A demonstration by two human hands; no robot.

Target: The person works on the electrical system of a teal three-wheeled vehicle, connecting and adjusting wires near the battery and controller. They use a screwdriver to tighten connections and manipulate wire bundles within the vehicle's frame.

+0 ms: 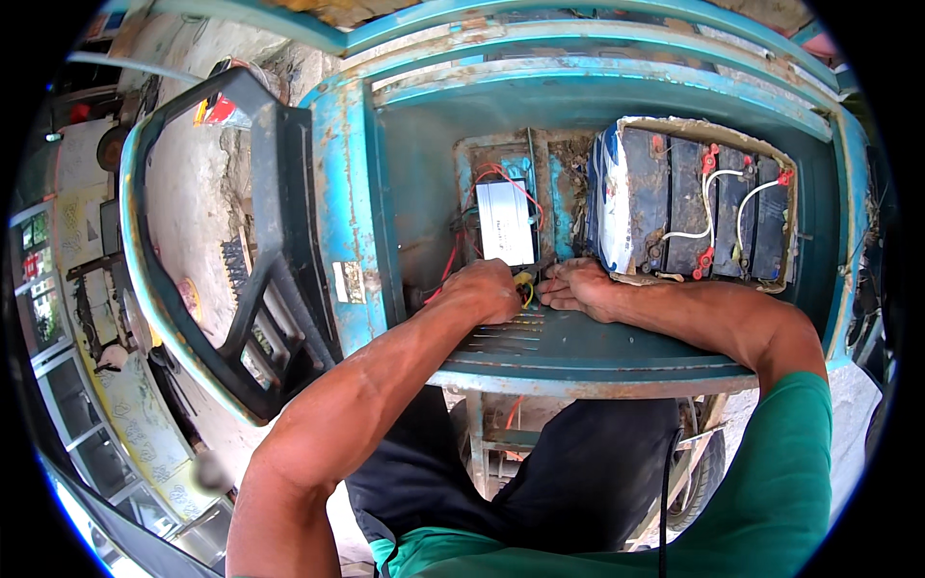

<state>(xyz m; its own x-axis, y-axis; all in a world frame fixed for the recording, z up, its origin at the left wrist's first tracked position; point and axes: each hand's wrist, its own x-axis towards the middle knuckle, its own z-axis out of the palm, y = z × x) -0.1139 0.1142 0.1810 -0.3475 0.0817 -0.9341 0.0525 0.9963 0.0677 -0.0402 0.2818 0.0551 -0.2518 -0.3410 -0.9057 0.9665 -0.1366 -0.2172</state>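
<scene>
Both my hands reach into a teal metal compartment, just below a silver box (pixel 504 223) with a finned-looking metal case. My left hand (pixel 487 291) is closed beside the box's lower end, its fingertips turned down and hidden from view. To its right, my right hand (pixel 581 289) is closed too, with bent fingers pinched together and pointing left. Thin yellow and green wires (pixel 526 287) show in the small gap between the hands. Whatever the fingertips hold is too small or covered to make out. Red wires (pixel 497 171) loop around the silver box's top and left side.
Several dark batteries (pixel 686 207), joined by white cables, stand in a torn carton at the compartment's right. The teal rim (pixel 597 387) runs along its near side. A black plastic frame (pixel 279 207) stands to the left. A tyre (pixel 701 482) shows below right.
</scene>
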